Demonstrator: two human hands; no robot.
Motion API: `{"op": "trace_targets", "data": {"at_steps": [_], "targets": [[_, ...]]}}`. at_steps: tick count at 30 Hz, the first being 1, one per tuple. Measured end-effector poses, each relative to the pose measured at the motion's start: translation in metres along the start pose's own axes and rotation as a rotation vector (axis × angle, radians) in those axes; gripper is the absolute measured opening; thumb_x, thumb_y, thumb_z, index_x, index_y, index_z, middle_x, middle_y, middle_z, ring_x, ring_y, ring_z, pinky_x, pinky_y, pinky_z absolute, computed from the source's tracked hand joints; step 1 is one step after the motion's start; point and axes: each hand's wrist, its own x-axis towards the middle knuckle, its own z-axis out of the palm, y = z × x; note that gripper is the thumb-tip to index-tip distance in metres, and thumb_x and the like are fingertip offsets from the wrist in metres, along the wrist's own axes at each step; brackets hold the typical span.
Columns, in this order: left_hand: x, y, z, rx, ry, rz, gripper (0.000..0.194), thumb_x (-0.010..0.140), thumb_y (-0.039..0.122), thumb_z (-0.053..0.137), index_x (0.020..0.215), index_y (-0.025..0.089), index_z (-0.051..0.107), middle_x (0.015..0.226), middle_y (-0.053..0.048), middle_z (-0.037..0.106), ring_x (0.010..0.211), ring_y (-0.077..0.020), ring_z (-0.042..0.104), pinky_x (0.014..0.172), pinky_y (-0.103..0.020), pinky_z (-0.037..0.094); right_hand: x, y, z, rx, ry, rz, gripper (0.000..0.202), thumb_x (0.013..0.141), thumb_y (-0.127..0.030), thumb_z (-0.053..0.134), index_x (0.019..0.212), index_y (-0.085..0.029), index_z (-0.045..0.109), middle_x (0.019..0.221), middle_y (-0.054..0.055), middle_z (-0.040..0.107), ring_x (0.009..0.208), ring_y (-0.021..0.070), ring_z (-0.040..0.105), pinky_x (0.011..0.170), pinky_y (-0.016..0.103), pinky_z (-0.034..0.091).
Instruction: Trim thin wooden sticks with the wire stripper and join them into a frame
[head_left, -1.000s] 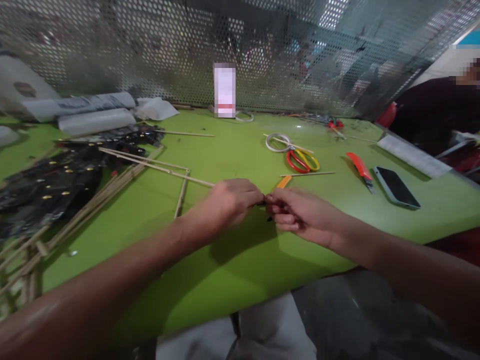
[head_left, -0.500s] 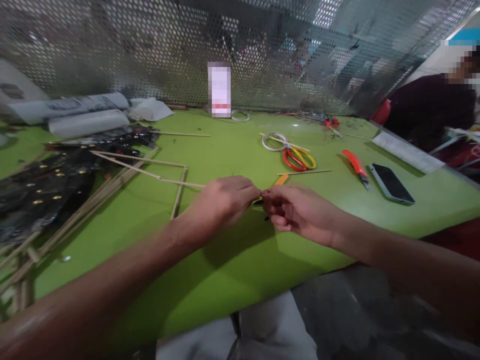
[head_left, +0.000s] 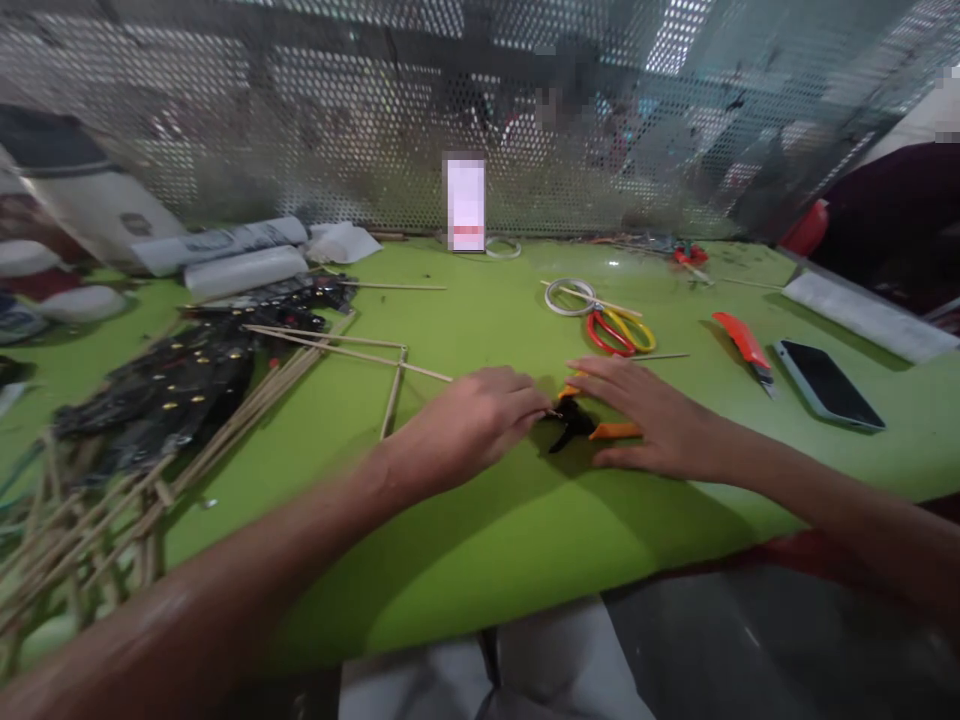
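My left hand [head_left: 480, 415] is closed in a pinch on the end of a thin bamboo stick, part of a jointed stick frame [head_left: 392, 400] that reaches out to the left over the table. Just beyond those fingertips lie orange-handled pliers [head_left: 574, 420], their black head pointing toward my left hand. My right hand [head_left: 660, 420] is open, fingers and thumb spread over the pliers' two handles. Whether it touches them I cannot tell.
Red-and-yellow-handled scissors [head_left: 621, 330] and a tape roll [head_left: 570, 297] lie ahead. To the right are a utility knife [head_left: 742, 350] and a phone [head_left: 829, 385]. Bamboo sticks [head_left: 247, 415] and black plastic [head_left: 180, 370] cover the left side. A person [head_left: 900, 200] sits far right.
My right hand has let go of its pinch beside my left fingertips, moved right and spread over the pliers, which now show more. The left hand keeps its pinch. The view has shifted.
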Motion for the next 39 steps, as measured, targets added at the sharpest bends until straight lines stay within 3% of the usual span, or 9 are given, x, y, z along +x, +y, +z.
{"op": "trace_targets", "data": {"at_steps": [3, 6, 10, 15, 21, 26, 32, 39], "targets": [[0.0, 0.002, 0.0, 0.019, -0.076, 0.006, 0.023, 0.098, 0.016, 0.046, 0.103, 0.01, 0.067, 0.093, -0.011, 0.069, 0.086, -0.0201, 0.063, 0.077, -0.033, 0.051, 0.002, 0.013, 0.015, -0.076, -0.054, -0.078, 0.071, 0.087, -0.055, 0.058, 0.144, -0.017, 0.039, 0.147, 0.018, 0.044, 0.138, 0.0325, 0.037, 0.111, 0.057, 0.031], [0.001, 0.004, 0.0, 0.022, -0.112, 0.011, 0.024, 0.098, 0.017, 0.044, 0.101, 0.01, 0.066, 0.092, -0.011, 0.067, 0.085, -0.0195, 0.061, 0.077, -0.032, 0.05, 0.004, 0.017, 0.022, -0.11, -0.024, -0.095, 0.061, 0.091, -0.054, 0.052, 0.139, -0.016, 0.046, 0.137, 0.018, 0.052, 0.132, 0.0316, 0.044, 0.107, 0.055, 0.036], [0.003, 0.008, -0.001, 0.034, -0.126, 0.017, 0.025, 0.099, 0.019, 0.043, 0.102, 0.01, 0.066, 0.09, -0.01, 0.067, 0.082, -0.0192, 0.061, 0.074, -0.032, 0.049, 0.002, 0.012, 0.019, -0.193, 0.023, -0.089, 0.057, 0.092, -0.056, 0.047, 0.127, -0.013, 0.057, 0.118, 0.019, 0.061, 0.113, 0.0328, 0.055, 0.095, 0.054, 0.045], [0.003, 0.012, -0.004, 0.08, -0.138, 0.03, 0.023, 0.097, 0.015, 0.044, 0.103, 0.01, 0.065, 0.089, -0.009, 0.066, 0.083, -0.0193, 0.06, 0.075, -0.031, 0.049, -0.009, 0.006, 0.01, -0.301, 0.046, -0.111, 0.048, 0.092, -0.048, 0.049, 0.119, -0.009, 0.06, 0.103, 0.018, 0.064, 0.095, 0.0296, 0.061, 0.083, 0.046, 0.05], [0.003, 0.02, -0.003, 0.08, -0.204, 0.047, 0.022, 0.094, 0.012, 0.045, 0.103, 0.009, 0.065, 0.086, -0.008, 0.065, 0.079, -0.0188, 0.059, 0.071, -0.031, 0.049, -0.036, 0.014, 0.004, -0.263, 0.176, -0.021, 0.035, 0.092, -0.035, 0.052, 0.118, -0.012, 0.056, 0.107, 0.018, 0.065, 0.091, 0.0268, 0.065, 0.075, 0.038, 0.053], [-0.002, 0.017, 0.008, -0.001, -0.121, 0.022, 0.019, 0.094, 0.015, 0.049, 0.101, 0.011, 0.066, 0.086, -0.007, 0.066, 0.075, -0.0171, 0.06, 0.066, -0.029, 0.048, -0.043, 0.003, -0.002, -0.14, 0.198, 0.116, 0.028, 0.087, -0.024, 0.051, 0.114, -0.017, 0.052, 0.101, 0.014, 0.065, 0.083, 0.0241, 0.065, 0.069, 0.035, 0.052], [-0.004, 0.017, 0.011, -0.11, -0.109, -0.02, 0.023, 0.096, 0.016, 0.048, 0.109, 0.012, 0.066, 0.087, -0.007, 0.068, 0.074, -0.0157, 0.062, 0.066, -0.028, 0.049, -0.04, -0.012, 0.007, -0.189, 0.156, 0.141, 0.035, 0.086, -0.045, 0.058, 0.107, -0.018, 0.053, 0.093, 0.013, 0.066, 0.08, 0.0253, 0.063, 0.067, 0.037, 0.049], [-0.006, 0.017, 0.014, -0.185, -0.159, -0.135, 0.026, 0.092, 0.012, 0.051, 0.11, 0.015, 0.068, 0.086, -0.005, 0.07, 0.073, -0.0131, 0.064, 0.066, -0.024, 0.048, -0.043, -0.02, 0.01, -0.3, 0.178, 0.041, 0.036, 0.085, -0.04, 0.06, 0.108, -0.012, 0.058, 0.093, 0.015, 0.066, 0.082, 0.0281, 0.061, 0.071, 0.04, 0.049]]}}
